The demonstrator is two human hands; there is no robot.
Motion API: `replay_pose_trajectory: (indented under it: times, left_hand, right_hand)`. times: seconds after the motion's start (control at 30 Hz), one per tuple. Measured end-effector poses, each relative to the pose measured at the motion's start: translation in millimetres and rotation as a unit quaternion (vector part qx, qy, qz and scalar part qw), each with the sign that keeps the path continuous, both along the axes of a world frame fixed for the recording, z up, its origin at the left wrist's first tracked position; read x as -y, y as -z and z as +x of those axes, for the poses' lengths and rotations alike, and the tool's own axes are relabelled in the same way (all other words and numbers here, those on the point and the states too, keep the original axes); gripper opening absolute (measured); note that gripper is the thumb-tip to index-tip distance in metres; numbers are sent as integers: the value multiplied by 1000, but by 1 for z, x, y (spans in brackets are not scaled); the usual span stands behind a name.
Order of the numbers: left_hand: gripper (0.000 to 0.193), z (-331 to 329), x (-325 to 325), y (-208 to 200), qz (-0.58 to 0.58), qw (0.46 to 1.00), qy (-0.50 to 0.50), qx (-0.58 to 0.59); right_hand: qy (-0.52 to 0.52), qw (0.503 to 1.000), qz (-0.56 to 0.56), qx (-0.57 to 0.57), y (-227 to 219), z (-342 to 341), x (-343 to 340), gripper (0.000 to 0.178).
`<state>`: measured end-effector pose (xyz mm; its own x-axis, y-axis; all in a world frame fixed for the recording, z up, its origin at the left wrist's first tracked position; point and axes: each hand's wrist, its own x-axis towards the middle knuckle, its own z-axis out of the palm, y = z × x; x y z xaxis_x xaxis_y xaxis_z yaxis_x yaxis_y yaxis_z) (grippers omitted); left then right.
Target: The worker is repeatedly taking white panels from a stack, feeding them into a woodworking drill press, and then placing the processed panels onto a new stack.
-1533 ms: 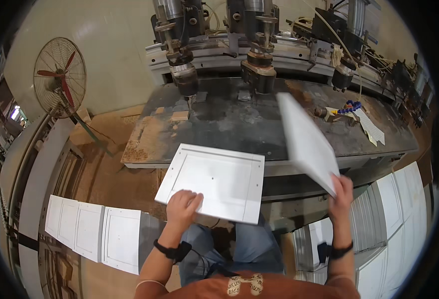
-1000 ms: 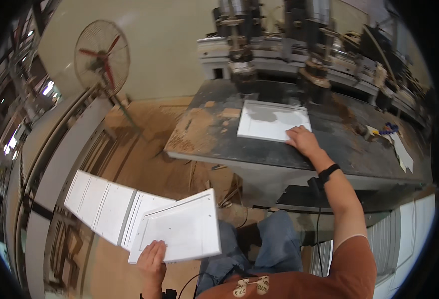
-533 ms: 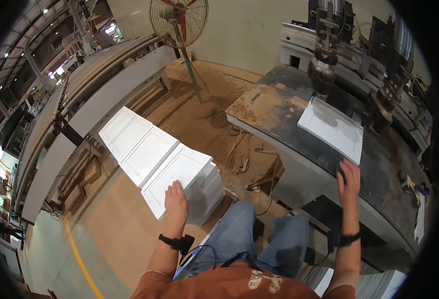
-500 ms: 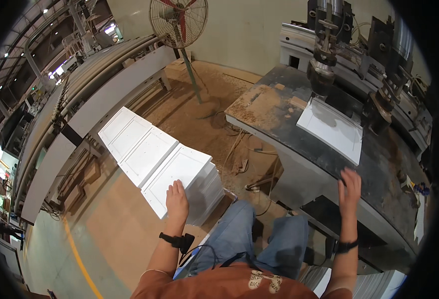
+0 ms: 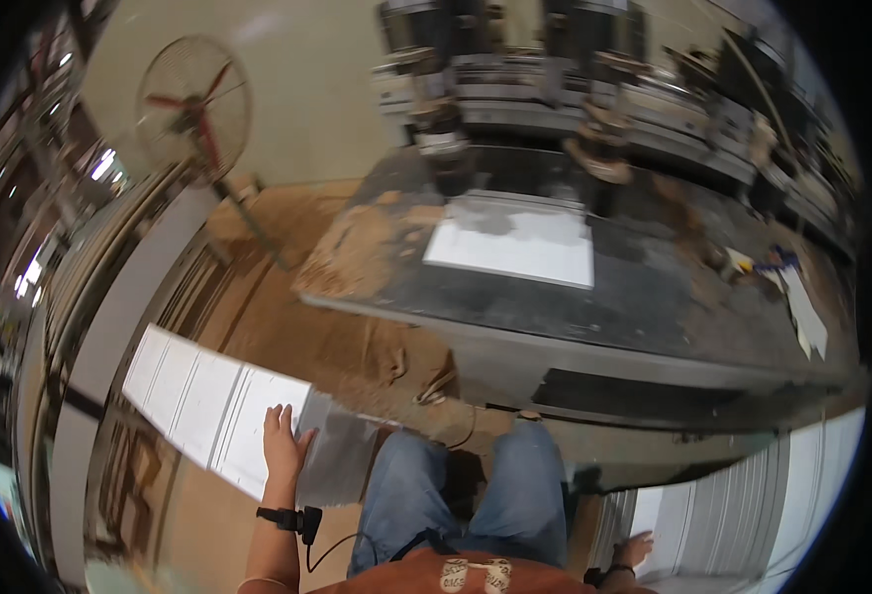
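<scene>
My left hand (image 5: pixel 283 450) lies with its fingers extended and thumb apart on the near white panel (image 5: pixel 248 431) of a stack at my left. Below that panel, the grey-white edges of more stacked panels (image 5: pixel 335 450) show. Low at the right, my right hand (image 5: pixel 635 548) is at the left part of another group of white panels (image 5: pixel 718 515), its fingers reaching over a panel's surface. Ahead, one white panel (image 5: pixel 515 247) rests flat on the dark machine table (image 5: pixel 357 272), under two spindle heads (image 5: pixel 443 139).
Sawdust (image 5: pixel 352 243) covers the table's left corner and the floor below. A caged fan (image 5: pixel 194 104) stands at the far left, beside a long roller conveyor (image 5: pixel 124 267). A narrow white offcut (image 5: pixel 802 315) lies on the table's right end. Cables hang below the table.
The view has turned right, bringing the panels at the lower right into sight. My right hand has moved from the table's front edge down to them. My left hand remains on the left stack.
</scene>
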<state>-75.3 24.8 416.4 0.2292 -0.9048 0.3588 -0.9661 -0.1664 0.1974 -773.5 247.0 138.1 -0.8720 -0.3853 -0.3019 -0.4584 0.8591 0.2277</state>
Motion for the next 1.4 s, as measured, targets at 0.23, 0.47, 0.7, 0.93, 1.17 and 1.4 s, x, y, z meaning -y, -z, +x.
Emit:
replay_pose_trajectory:
  times: [0.23, 0.47, 0.7, 0.93, 1.17, 1.4]
  left_hand:
    - [52, -181, 182, -89, -121, 919, 369, -63]
    - [75, -284, 286, -72, 5, 953, 303, 4]
    - [55, -253, 210, -64, -145, 900, 410, 33]
    - [44, -151, 74, -67, -191, 884, 425, 45]
    - [36, -47, -44, -96, -168, 937, 297, 70]
    - [35, 9, -109, -86, -152, 981, 81, 85]
  right_hand:
    - [-52, 962, -262, -49, -46, -7, 34, 57]
    - [-29, 823, -568, -4, -235, -15, 2, 33]
    - [-449, 661, -588, -124, -420, 71, 105, 37]
    - [-700, 495, -513, -46, -448, 177, 314, 38]
    - [-708, 622, -334, -18, -373, 214, 465, 46]
    - [-748, 532, -395, -21, -358, 216, 519, 40]
